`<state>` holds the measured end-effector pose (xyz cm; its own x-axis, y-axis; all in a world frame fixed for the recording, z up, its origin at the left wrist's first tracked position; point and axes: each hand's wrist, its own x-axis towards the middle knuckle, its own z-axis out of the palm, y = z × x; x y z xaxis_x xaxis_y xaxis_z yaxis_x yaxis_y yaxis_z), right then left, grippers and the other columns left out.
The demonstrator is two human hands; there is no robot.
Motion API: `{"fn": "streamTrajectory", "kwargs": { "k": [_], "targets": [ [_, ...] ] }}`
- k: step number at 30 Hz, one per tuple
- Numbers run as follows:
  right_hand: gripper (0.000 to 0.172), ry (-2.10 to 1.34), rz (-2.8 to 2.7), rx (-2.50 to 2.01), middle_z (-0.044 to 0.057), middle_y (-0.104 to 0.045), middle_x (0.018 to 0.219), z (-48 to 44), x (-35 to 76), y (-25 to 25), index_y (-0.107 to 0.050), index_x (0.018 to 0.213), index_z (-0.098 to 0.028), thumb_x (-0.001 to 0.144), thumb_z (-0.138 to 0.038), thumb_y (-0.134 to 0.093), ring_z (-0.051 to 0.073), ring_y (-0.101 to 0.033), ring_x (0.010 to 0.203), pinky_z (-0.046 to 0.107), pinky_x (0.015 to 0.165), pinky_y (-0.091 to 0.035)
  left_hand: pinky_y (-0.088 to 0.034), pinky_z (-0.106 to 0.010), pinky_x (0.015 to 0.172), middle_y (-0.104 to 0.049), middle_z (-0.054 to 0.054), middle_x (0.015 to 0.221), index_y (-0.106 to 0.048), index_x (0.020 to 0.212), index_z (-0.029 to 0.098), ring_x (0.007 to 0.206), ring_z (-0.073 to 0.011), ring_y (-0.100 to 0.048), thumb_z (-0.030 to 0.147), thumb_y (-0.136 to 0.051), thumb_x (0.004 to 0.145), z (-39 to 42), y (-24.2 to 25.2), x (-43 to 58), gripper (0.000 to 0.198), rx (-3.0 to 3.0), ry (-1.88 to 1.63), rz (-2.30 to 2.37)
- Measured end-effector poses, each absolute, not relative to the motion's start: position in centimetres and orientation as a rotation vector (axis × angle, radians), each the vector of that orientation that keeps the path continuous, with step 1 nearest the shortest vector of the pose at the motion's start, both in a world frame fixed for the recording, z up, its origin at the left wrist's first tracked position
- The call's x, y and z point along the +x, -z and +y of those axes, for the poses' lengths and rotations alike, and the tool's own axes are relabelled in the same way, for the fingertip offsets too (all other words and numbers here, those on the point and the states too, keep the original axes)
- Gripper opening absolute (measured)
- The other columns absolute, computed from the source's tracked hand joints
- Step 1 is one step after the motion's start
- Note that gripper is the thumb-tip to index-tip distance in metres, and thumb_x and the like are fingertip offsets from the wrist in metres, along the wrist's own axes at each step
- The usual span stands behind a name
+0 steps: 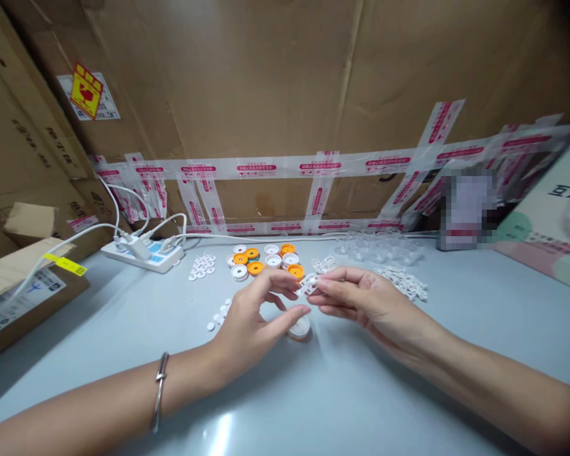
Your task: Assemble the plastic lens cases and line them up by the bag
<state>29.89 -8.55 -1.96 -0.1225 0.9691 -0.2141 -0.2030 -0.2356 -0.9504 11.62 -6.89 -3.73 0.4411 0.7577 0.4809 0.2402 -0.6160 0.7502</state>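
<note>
Between the thumb and fingers of my right hand (356, 297) is a small white plastic part with openings in it (308, 285). My left hand (254, 320) curves toward it from the other side, thumb and fingers apart. Its fingertips come close to the white part; whether they touch it I cannot tell. Below the hands a round white piece with an orange lower edge (299, 328) lies on the table, partly covered by my left thumb. Small white discs (211, 327) lie beside my left hand, some hidden behind it.
Orange and white round cases (255, 268) stand in a group behind my hands. Small white pieces (202, 267) lie to their left, with more white parts (403, 283) and clear plastic pieces (380, 247) at right. A power strip (145, 252) and cardboard boxes (266, 82) border the table.
</note>
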Motion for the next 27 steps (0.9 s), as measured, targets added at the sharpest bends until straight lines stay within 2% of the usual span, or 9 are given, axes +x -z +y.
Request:
{"fn": "streamTrajectory", "kwargs": {
  "k": [3,6,10,13,15,19,21,27],
  "targets": [
    [0.021,-1.561,-1.036,-1.144,0.0,-0.069,0.071,-9.1,29.4,1.8,-0.062,0.069,-0.018,0.063,-0.033,-0.076,0.015,-0.068,0.077,0.025,0.072,-0.054,-0.051,-0.025,0.067,-0.063,-0.002,0.08,-0.056,0.085,0.017,0.073,-0.0126,-0.06,0.016,-0.059,0.081,-7.0,3.5,11.7,0.005,2.102,-1.231,0.804],
    [0.024,-1.494,-1.119,-1.135,0.001,-0.07,0.073,-8.3,30.2,1.8,-0.064,0.071,-0.018,0.064,-0.038,-0.075,0.015,-0.067,0.076,0.027,0.074,-0.052,-0.051,-0.026,0.067,-0.064,-0.001,0.075,-0.059,0.079,0.017,0.069,-0.0122,-0.06,0.015,-0.058,0.081,-6.9,3.4,11.6,0.002,2.104,-1.283,0.811],
    [0.029,-0.972,-1.296,-1.198,0.003,-0.069,0.081,-5.3,33.3,2.5,-0.065,0.078,-0.018,0.068,-0.046,-0.068,0.017,-0.063,0.076,0.032,0.075,-0.049,-0.051,-0.027,0.07,-0.064,-0.002,0.079,-0.059,0.08,0.017,0.074,-0.0127,-0.06,0.016,-0.058,0.081,-6.3,3.7,11.3,0.001,2.008,-1.292,0.899],
    [0.024,-0.672,-1.659,-1.428,0.005,-0.067,0.081,-3.5,35.6,3.4,-0.067,0.079,-0.019,0.072,-0.041,-0.065,0.02,-0.061,0.077,0.033,0.073,-0.047,-0.051,-0.028,0.072,-0.063,-0.002,0.081,-0.058,0.081,0.017,0.076,-0.0134,-0.06,0.018,-0.057,0.082,-5.9,4.2,11.2,0.002,1.968,-1.261,0.943],
    [0.02,-0.56,-1.935,-1.456,0.006,-0.066,0.089,-3.1,36.3,3.9,-0.068,0.086,-0.02,0.077,-0.035,-0.059,0.021,-0.06,0.082,0.033,0.073,-0.046,-0.05,-0.027,0.071,-0.063,-0.002,0.08,-0.057,0.081,0.016,0.075,-0.0131,-0.06,0.018,-0.057,0.082,-5.7,4.5,11.2,0.002,1.975,-1.233,0.949],
    [0.028,-0.385,-2.238,-1.376,0.009,-0.059,0.097,-3.2,36.4,4.5,-0.067,0.1,-0.019,0.082,-0.021,-0.047,0.022,-0.057,0.092,0.036,0.083,-0.043,-0.049,-0.026,0.069,-0.063,-0.002,0.08,-0.058,0.081,0.016,0.073,-0.0123,-0.059,0.017,-0.057,0.082,-5.5,4.9,11.1,0.001,2.009,-1.193,0.934],
    [0.027,-0.355,-2.273,-1.364,0.01,-0.059,0.094,-3.2,36.2,4.7,-0.068,0.097,-0.018,0.081,-0.019,-0.046,0.022,-0.057,0.09,0.037,0.083,-0.044,-0.049,-0.025,0.068,-0.063,-0.001,0.079,-0.058,0.08,0.016,0.072,-0.0118,-0.059,0.016,-0.057,0.082,-5.5,4.9,11.1,0.002,2.016,-1.202,0.926],
    [0.02,-0.352,-2.213,-1.362,0.008,-0.063,0.084,-2.9,36.2,4.6,-0.067,0.078,-0.019,0.08,-0.03,-0.051,0.022,-0.059,0.082,0.037,0.078,-0.045,-0.048,-0.022,0.066,-0.063,-0.001,0.077,-0.058,0.079,0.016,0.07,-0.0109,-0.059,0.014,-0.057,0.081,-5.5,5.0,11.1,0.003,2.031,-1.235,0.894]
  ]
}}
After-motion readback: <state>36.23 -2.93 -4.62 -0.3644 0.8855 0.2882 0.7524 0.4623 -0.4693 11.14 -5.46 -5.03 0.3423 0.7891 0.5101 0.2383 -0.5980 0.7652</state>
